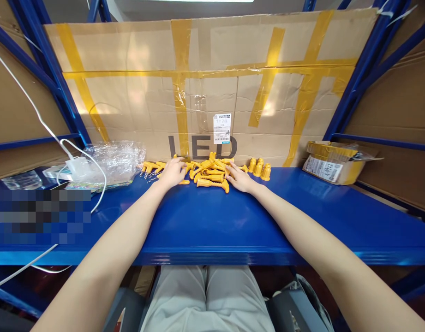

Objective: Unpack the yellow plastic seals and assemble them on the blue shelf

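A pile of several yellow plastic pieces (212, 175) lies at the back of the blue shelf (212, 221), against a taped cardboard wall. My left hand (173, 172) rests on the pile's left side with its fingers curled over the pieces; what they grip is hidden. My right hand (239, 177) lies at the pile's right edge, fingers stretched flat and touching the pieces. A few yellow caps (259, 168) stand upright just right of my right hand.
A crumpled clear plastic bag (111, 161) and a white charger with cable (77, 167) sit at the left. A small open cardboard box (332, 162) with a label stands at the right. Blue rack posts frame both sides.
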Action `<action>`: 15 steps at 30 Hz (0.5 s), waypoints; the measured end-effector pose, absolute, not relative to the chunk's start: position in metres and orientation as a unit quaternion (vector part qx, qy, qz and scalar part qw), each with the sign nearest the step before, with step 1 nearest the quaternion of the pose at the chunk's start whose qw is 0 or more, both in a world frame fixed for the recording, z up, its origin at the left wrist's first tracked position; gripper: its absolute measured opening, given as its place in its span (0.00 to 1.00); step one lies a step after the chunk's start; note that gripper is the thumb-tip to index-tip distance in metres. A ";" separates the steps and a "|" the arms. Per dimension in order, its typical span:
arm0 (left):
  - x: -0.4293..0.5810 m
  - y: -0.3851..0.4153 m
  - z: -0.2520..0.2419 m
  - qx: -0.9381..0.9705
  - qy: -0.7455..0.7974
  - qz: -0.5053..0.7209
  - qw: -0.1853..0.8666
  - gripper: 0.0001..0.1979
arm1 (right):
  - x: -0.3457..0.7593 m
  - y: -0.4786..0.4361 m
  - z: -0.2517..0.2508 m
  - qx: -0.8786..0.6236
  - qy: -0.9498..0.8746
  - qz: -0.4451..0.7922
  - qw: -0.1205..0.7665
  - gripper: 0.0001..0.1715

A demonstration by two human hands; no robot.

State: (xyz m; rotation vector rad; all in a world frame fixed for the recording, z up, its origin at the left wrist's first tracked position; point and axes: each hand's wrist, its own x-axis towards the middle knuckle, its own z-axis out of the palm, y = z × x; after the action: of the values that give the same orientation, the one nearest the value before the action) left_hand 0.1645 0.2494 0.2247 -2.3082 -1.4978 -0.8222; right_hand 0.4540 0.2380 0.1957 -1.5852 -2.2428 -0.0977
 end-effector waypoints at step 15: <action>0.220 0.216 0.217 -0.921 -0.355 -0.134 0.085 0.14 | 0.447 0.223 0.203 -0.587 -0.788 -0.061 0.174 0.28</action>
State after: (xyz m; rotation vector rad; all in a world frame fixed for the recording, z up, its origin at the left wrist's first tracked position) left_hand 0.2199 0.2155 0.2172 -2.7478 -1.0597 -0.3996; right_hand 0.4473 0.2234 0.2032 -1.6643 -2.2349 -0.1738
